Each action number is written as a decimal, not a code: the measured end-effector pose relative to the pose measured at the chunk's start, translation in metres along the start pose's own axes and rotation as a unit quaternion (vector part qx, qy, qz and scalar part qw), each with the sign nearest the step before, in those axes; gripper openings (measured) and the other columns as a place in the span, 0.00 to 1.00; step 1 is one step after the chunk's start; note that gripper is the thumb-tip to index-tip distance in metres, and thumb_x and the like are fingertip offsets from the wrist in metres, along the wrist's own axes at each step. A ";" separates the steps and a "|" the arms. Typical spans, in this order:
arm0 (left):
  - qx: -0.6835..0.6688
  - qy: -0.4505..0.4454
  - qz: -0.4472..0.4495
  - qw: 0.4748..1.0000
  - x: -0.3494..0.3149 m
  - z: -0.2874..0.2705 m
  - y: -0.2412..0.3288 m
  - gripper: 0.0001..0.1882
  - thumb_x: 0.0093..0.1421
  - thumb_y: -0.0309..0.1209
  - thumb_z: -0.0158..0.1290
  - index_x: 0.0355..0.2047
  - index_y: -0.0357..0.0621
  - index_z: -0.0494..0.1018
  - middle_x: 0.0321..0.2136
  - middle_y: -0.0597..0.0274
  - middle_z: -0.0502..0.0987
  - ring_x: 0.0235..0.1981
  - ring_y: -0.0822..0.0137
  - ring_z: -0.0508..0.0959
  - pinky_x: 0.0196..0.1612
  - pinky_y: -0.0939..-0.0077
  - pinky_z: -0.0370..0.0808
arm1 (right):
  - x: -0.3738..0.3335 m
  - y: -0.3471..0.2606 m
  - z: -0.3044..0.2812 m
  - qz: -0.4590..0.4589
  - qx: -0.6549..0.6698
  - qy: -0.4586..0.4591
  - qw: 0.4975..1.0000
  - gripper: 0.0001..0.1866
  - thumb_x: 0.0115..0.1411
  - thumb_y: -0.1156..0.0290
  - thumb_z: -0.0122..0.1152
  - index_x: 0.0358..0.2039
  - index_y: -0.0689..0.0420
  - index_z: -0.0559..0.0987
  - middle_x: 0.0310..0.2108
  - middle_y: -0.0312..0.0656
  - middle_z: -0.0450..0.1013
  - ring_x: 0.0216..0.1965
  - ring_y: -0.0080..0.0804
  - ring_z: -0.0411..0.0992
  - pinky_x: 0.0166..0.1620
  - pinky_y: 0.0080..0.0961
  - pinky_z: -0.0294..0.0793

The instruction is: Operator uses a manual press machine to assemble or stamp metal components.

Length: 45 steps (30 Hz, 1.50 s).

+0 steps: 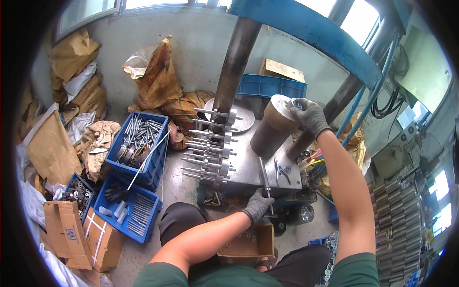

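My left hand (258, 204), in a grey glove, is closed around the lower end of a slim metal shaft (264, 174). The shaft points up and away, just in front of a thick steel cylinder (272, 128). At that cylinder's top rim, my right hand (311, 117), gloved too, pinches a small shiny metal piece (294, 102); its exact shape is partly hidden by the fingers. Dark-handled pliers (282, 172) lie on the steel press table (239, 165), right of the shaft. Several shafts with round collars (222, 148) are lined up along the table's left side.
A blue press frame (315, 36) on steel columns (234, 67) arches over the table. Blue crates (135, 143) with metal pins stand at left, beside paper sacks (158, 76). Between my knees sits an open cardboard box (244, 244) with small rings. Stacked metal bars (394, 229) are at right.
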<state>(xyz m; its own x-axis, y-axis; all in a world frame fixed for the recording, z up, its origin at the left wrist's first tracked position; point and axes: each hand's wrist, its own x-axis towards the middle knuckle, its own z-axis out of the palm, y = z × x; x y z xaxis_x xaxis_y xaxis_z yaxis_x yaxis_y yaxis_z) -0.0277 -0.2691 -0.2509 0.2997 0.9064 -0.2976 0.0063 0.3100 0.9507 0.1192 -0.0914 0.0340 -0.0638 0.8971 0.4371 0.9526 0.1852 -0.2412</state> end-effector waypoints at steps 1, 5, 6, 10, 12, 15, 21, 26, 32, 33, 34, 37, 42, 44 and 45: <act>-0.010 0.002 0.003 1.000 0.000 -0.001 0.002 0.28 0.58 0.33 0.65 0.57 0.40 0.72 0.42 0.49 0.82 0.43 0.56 0.83 0.47 0.63 0.81 | 0.004 0.000 0.002 -0.006 0.010 -0.001 1.000 0.23 0.62 0.56 0.69 0.51 0.59 0.83 0.42 0.53 0.83 0.44 0.41 0.83 0.50 0.33 0.79; -0.011 -0.007 -0.004 1.000 0.001 -0.003 0.005 0.29 0.57 0.34 0.67 0.57 0.39 0.72 0.43 0.49 0.82 0.45 0.56 0.82 0.49 0.62 0.80 | 0.010 -0.005 0.007 0.010 -0.095 -0.036 0.995 0.25 0.62 0.44 0.64 0.51 0.48 0.85 0.43 0.53 0.82 0.49 0.52 0.79 0.57 0.43 0.76; -0.006 -0.010 0.005 1.000 0.001 -0.004 0.005 0.29 0.56 0.34 0.67 0.56 0.38 0.72 0.43 0.49 0.82 0.45 0.56 0.82 0.49 0.62 0.79 | 0.010 -0.007 0.007 0.005 -0.111 -0.032 0.993 0.25 0.62 0.45 0.63 0.52 0.48 0.84 0.44 0.52 0.82 0.50 0.52 0.79 0.57 0.43 0.76; 0.038 -0.015 0.039 0.998 0.007 -0.007 0.006 0.29 0.56 0.34 0.67 0.56 0.38 0.72 0.42 0.49 0.82 0.44 0.56 0.82 0.48 0.63 0.80 | -0.006 -0.001 0.002 -0.059 -0.141 0.033 0.988 0.23 0.65 0.51 0.60 0.53 0.52 0.83 0.47 0.52 0.81 0.52 0.50 0.78 0.57 0.42 0.75; 0.035 -0.046 0.023 0.998 0.011 -0.010 0.007 0.30 0.55 0.33 0.67 0.55 0.33 0.72 0.41 0.50 0.81 0.42 0.60 0.81 0.47 0.66 0.79 | -0.024 0.010 -0.012 -0.118 -0.135 0.048 0.983 0.20 0.64 0.55 0.60 0.49 0.54 0.83 0.45 0.51 0.81 0.49 0.50 0.78 0.55 0.44 0.75; 0.058 -0.054 0.024 0.997 0.014 -0.015 0.008 0.26 0.54 0.32 0.66 0.51 0.33 0.73 0.37 0.52 0.80 0.39 0.61 0.80 0.45 0.66 0.79 | -0.066 0.029 -0.042 -0.208 -0.176 0.003 0.962 0.08 0.59 0.66 0.61 0.35 0.56 0.81 0.37 0.49 0.78 0.43 0.50 0.77 0.50 0.50 0.75; 0.074 -0.071 0.044 0.994 0.017 -0.022 0.000 0.28 0.53 0.29 0.66 0.54 0.34 0.73 0.38 0.51 0.80 0.39 0.59 0.80 0.45 0.65 0.79 | -0.217 0.067 -0.121 -0.250 -0.256 -0.146 0.922 0.08 0.58 0.63 0.65 0.28 0.54 0.81 0.31 0.42 0.77 0.39 0.45 0.78 0.48 0.41 0.74; 0.073 -0.064 0.091 0.991 -0.001 -0.023 -0.002 0.28 0.54 0.27 0.65 0.55 0.35 0.71 0.39 0.52 0.80 0.40 0.60 0.80 0.46 0.64 0.79 | -0.319 0.104 -0.172 -0.088 -0.235 -0.304 0.919 0.08 0.57 0.61 0.65 0.30 0.51 0.85 0.33 0.40 0.80 0.40 0.43 0.79 0.54 0.44 0.71; 0.051 -0.093 0.193 0.975 -0.034 -0.023 0.063 0.25 0.61 0.21 0.60 0.59 0.40 0.68 0.40 0.59 0.76 0.41 0.67 0.79 0.46 0.69 0.80 | -0.357 0.115 -0.189 -0.037 -0.188 -0.113 0.975 0.04 0.54 0.68 0.67 0.31 0.51 0.83 0.32 0.42 0.80 0.42 0.46 0.78 0.60 0.47 0.66; 0.034 -0.108 0.217 0.970 -0.037 -0.023 0.080 0.25 0.63 0.18 0.58 0.60 0.40 0.66 0.42 0.62 0.74 0.44 0.71 0.78 0.48 0.73 0.80 | -0.358 0.111 -0.189 -0.024 -0.152 -0.033 0.988 0.05 0.53 0.73 0.68 0.32 0.53 0.81 0.32 0.43 0.79 0.42 0.48 0.77 0.57 0.48 0.69; 0.069 -0.092 0.235 0.965 -0.037 -0.022 0.098 0.26 0.64 0.16 0.55 0.61 0.41 0.64 0.41 0.62 0.74 0.44 0.71 0.79 0.48 0.73 0.80 | -0.356 0.107 -0.189 -0.058 -0.136 0.043 0.988 0.08 0.52 0.76 0.68 0.34 0.55 0.80 0.33 0.44 0.78 0.41 0.50 0.77 0.55 0.48 0.71; 0.151 -0.041 0.392 0.907 -0.023 -0.021 0.152 0.29 0.65 0.15 0.53 0.64 0.43 0.61 0.40 0.61 0.74 0.43 0.69 0.79 0.48 0.71 0.80 | -0.342 0.100 -0.191 -0.143 -0.118 0.166 0.969 0.14 0.50 0.81 0.67 0.38 0.57 0.78 0.36 0.47 0.77 0.41 0.52 0.76 0.51 0.48 0.73; -0.018 -0.085 0.516 0.852 0.044 -0.015 0.235 0.24 0.65 0.11 0.50 0.59 0.38 0.61 0.38 0.60 0.73 0.41 0.67 0.78 0.50 0.73 0.80 | -0.287 0.117 -0.194 -0.202 -0.089 0.270 0.937 0.16 0.54 0.85 0.64 0.44 0.60 0.76 0.43 0.50 0.76 0.41 0.55 0.77 0.44 0.44 0.78; -0.038 -0.080 0.528 0.844 0.071 -0.017 0.263 0.24 0.64 0.11 0.50 0.59 0.38 0.61 0.38 0.61 0.73 0.41 0.67 0.78 0.50 0.73 0.81 | -0.267 0.127 -0.193 -0.172 -0.104 0.324 0.925 0.16 0.56 0.83 0.65 0.46 0.60 0.77 0.46 0.52 0.77 0.42 0.54 0.78 0.43 0.40 0.81; -0.010 -0.024 0.563 0.826 0.085 -0.018 0.277 0.23 0.65 0.11 0.49 0.58 0.38 0.62 0.38 0.61 0.72 0.41 0.67 0.78 0.49 0.72 0.81 | -0.257 0.132 -0.193 -0.168 -0.105 0.325 0.925 0.16 0.56 0.83 0.65 0.46 0.60 0.77 0.46 0.52 0.77 0.42 0.54 0.78 0.43 0.40 0.81</act>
<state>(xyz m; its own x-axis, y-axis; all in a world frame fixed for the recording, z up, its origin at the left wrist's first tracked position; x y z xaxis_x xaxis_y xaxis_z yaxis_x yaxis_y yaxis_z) -0.0178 -0.1006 -0.0144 0.1422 0.6108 0.7789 -0.3169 -0.7174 0.6204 0.3185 -0.3750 0.0571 -0.2401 0.3600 0.9016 0.9525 0.2665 0.1472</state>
